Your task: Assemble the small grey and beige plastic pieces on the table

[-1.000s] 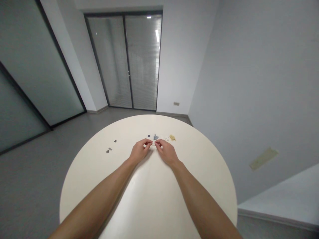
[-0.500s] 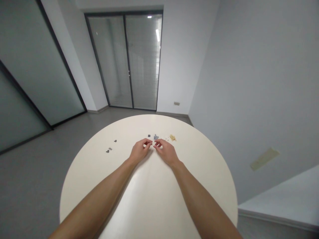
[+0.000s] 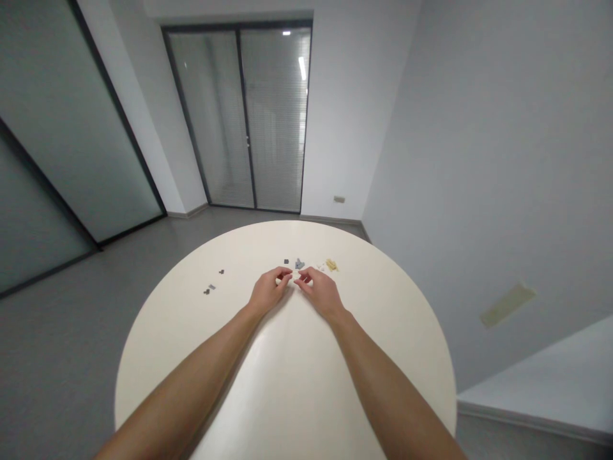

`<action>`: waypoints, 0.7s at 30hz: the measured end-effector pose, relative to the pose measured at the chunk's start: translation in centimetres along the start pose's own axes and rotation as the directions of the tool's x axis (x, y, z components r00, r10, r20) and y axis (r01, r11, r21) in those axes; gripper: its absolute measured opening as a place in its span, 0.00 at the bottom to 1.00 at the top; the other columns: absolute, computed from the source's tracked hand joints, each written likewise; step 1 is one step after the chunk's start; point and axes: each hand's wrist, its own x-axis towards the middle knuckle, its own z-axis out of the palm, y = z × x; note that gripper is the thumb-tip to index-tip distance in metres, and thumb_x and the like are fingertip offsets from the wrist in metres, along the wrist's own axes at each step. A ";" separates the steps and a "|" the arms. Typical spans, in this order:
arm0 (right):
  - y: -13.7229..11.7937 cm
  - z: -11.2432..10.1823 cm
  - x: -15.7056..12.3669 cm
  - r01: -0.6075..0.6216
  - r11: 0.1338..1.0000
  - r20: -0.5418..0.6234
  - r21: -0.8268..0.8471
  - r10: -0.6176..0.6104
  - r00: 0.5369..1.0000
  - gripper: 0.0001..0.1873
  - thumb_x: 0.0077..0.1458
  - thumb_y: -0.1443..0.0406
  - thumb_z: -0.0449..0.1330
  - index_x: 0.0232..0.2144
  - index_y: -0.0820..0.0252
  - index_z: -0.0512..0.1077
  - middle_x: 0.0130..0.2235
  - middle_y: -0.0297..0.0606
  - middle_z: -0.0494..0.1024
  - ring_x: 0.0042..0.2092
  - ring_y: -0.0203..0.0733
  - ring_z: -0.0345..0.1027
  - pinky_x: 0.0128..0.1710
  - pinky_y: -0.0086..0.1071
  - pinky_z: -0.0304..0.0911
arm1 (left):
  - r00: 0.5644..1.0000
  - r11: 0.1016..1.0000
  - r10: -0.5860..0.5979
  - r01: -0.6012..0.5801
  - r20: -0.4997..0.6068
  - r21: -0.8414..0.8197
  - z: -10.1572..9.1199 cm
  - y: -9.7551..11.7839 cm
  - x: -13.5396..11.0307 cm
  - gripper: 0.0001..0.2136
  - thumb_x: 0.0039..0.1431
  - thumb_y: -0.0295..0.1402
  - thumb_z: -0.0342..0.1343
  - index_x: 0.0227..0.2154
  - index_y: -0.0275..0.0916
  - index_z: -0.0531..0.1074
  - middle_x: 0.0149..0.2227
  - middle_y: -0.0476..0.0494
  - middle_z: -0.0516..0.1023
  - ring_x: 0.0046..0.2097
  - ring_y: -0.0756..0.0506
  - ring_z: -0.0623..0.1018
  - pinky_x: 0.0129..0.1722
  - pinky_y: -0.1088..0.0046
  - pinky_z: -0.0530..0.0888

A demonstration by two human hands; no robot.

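Observation:
My left hand (image 3: 271,287) and my right hand (image 3: 319,291) meet fingertip to fingertip over the far half of the white round table (image 3: 287,396). Both are closed in a pinch, thumb against fingers. A tiny pale piece (image 3: 295,275) seems to show between them, too small to name. Just beyond the fingers lie a blue-grey piece (image 3: 299,263) and a small dark square piece (image 3: 286,261). Several small white pieces (image 3: 320,267) and a little heap of yellow pieces (image 3: 331,264) sit past my right hand.
Left of my hands, the table carries a dark piece (image 3: 221,272), a flat grey piece (image 3: 212,287) and another dark piece (image 3: 206,292). Glass doors (image 3: 249,128) stand behind the table, and a wall (image 3: 479,160) rises on the right.
My right hand has shifted very slightly. Both hands keep their pinch in nearly the same place, and the pieces on the table stay put.

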 end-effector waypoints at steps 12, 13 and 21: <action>-0.4 -0.3 -0.1 -0.018 0.999 -0.021 0.026 0.019 1.000 0.11 0.57 0.55 0.63 0.37 0.54 0.72 0.36 0.32 0.79 0.37 0.38 0.72 0.37 0.30 0.62 | 0.998 1.000 0.015 -0.014 0.058 -0.014 -0.1 0.0 -0.1 0.13 0.63 0.39 0.49 0.38 0.42 0.78 0.39 0.47 0.82 0.40 0.46 0.78 0.40 0.73 0.73; -0.4 -0.3 -0.1 -0.018 0.999 -0.022 0.028 0.019 1.000 0.11 0.57 0.55 0.63 0.37 0.54 0.72 0.36 0.32 0.79 0.37 0.38 0.72 0.37 0.30 0.62 | 0.998 1.000 0.015 -0.014 0.057 -0.009 -0.1 0.0 -0.1 0.13 0.64 0.39 0.49 0.38 0.42 0.78 0.39 0.47 0.82 0.40 0.46 0.78 0.40 0.73 0.73; 0.0 -0.1 -0.1 -0.005 1.000 -0.021 0.010 0.005 1.000 0.09 0.58 0.59 0.62 0.41 0.53 0.72 0.37 0.33 0.79 0.39 0.39 0.72 0.40 0.31 0.62 | 0.998 0.999 0.016 -0.018 0.066 0.027 0.1 0.1 -0.2 0.13 0.64 0.39 0.48 0.36 0.42 0.77 0.37 0.47 0.82 0.38 0.46 0.78 0.39 0.73 0.72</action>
